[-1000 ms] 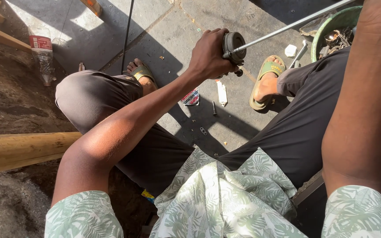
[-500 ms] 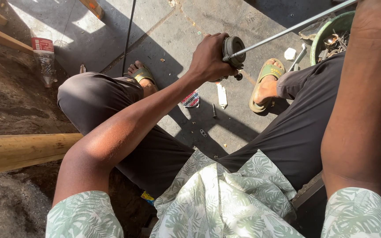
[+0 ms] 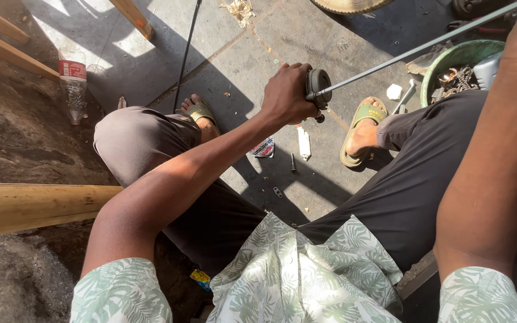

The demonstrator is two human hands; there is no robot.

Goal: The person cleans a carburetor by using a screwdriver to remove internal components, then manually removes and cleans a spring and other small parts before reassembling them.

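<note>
My left hand (image 3: 289, 93) is closed around a round dark metal hub (image 3: 318, 84) held out over the concrete floor between my knees. A long thin metal rod (image 3: 419, 49) runs from the hub up to the top right corner. My right forearm (image 3: 487, 149) reaches up along the right edge; the right hand itself is out of the picture at the top right, near the rod's far end. I sit with both legs in dark trousers and green sandals (image 3: 363, 122).
A green bowl (image 3: 457, 57) with chain and metal parts stands at the right. Small screws and a white scrap (image 3: 303, 143) lie on the floor. A plastic bottle (image 3: 73, 84) stands at the left, a wooden beam (image 3: 31, 206) below it, a black rod (image 3: 186, 51) behind.
The left hand with the hub has stayed in about the same place; the view has shifted only slightly.
</note>
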